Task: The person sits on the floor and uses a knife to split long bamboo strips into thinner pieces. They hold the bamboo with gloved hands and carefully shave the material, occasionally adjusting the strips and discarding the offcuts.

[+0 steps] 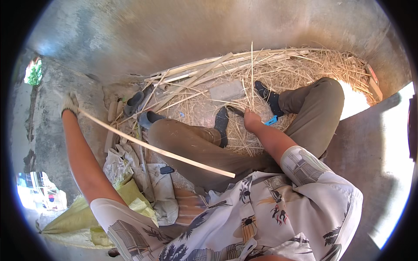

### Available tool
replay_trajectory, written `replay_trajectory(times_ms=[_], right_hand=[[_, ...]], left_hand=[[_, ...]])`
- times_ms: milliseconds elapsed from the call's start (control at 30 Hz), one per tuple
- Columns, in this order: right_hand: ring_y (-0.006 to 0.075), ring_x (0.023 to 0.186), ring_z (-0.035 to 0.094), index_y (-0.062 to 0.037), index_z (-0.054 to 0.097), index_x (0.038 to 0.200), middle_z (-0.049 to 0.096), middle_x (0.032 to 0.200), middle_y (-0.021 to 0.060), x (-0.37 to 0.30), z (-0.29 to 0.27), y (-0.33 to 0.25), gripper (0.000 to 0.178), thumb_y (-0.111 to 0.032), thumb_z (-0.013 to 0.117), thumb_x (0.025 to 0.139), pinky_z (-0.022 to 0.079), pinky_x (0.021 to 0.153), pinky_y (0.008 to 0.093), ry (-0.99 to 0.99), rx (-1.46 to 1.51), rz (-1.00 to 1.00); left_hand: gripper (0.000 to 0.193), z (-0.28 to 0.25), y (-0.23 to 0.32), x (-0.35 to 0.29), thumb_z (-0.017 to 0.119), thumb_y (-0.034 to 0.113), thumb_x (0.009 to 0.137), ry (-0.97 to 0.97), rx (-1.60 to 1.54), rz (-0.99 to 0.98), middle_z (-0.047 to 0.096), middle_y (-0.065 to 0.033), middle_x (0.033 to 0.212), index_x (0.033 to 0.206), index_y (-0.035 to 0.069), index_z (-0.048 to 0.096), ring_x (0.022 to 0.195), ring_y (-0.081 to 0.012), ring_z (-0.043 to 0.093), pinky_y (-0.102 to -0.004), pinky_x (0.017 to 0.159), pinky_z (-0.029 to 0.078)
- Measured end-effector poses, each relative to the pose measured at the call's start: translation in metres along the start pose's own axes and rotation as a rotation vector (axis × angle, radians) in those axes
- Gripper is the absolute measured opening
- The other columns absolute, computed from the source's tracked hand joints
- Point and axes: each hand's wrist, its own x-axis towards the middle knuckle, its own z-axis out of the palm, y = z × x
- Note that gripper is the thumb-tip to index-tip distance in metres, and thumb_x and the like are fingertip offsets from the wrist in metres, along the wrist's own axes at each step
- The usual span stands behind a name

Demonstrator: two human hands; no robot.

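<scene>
My left hand (69, 104), in a pale knitted glove, is raised far out at the left and closed around one end of a long, pale bamboo strip (159, 150). The strip slants down to the right across my leg, its free end above my lap. Between my lower legs, my right hand (251, 119) is closed on what looks like a dark-bladed knife (236, 111); its handle is hidden in the fist. A thin upright strip (251, 74) meets that fist from above; whether the fingers hold it, I cannot tell. Beside the wrist is a bright blue object (271, 120).
Shavings (300, 71) cover the ground around my feet, with long strips (196, 71) along the far wall. A grey block (227, 91) lies before my feet. Dark shoes (134, 103), a yellowish sack (82, 219) and a small black object (166, 170) are at left.
</scene>
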Motion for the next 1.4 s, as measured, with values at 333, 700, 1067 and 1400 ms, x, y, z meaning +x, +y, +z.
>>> replay_trajectory(times_ms=[333,700,1067,1400], right_hand=[[0.0312,0.104,0.069,-0.0047,0.074,0.105,0.071,0.11,0.0169,-0.02,-0.035,0.016,0.025,-0.012,0.063,0.084,0.055,0.087,0.0407,-0.013,-0.094,-0.022],[0.0137,0.037,0.049,-0.0009,0.071,0.078,0.055,0.05,0.0036,0.052,-0.038,-0.025,0.03,-0.028,0.062,0.088,0.04,0.037,0.0304,-0.62,0.639,0.103],[0.0044,0.036,0.032,0.0049,0.05,0.119,0.035,0.05,-0.0075,-0.033,-0.156,-0.131,0.064,-0.045,0.074,0.086,0.03,0.035,0.0184,-0.807,2.276,0.06],[0.0061,0.041,0.037,-0.0054,0.053,0.103,0.038,0.055,-0.0059,0.003,-0.177,-0.093,0.019,-0.024,0.052,0.103,0.039,0.043,0.0212,-0.517,2.663,0.201]], left_hand=[[0.02,-0.003,-0.213,-0.183,0.056,0.021,0.091,-0.672,1.095,0.55,0.053,0.003,0.063,0.086,0.003,0.063,0.05,-0.0112,0.05,-0.0264,0.048,0.044],[0.015,0.112,-0.107,-0.327,0.05,0.015,0.097,-0.967,-0.315,-0.564,0.052,0.0031,0.052,0.087,0.008,0.059,0.032,-0.0071,0.044,-0.0209,0.029,0.036],[0.018,0.231,-0.068,-0.404,0.055,0.018,0.096,-1.309,0.065,-0.329,0.051,0.0011,0.054,0.084,0.007,0.061,0.036,-0.0056,0.045,-0.0187,0.029,0.033],[0.035,0.256,-0.114,-0.402,0.055,0.019,0.094,-1.427,-0.446,-0.6,0.058,-0.009,0.084,0.115,-0.009,0.057,0.055,-0.0136,0.051,-0.0251,0.047,0.046]])
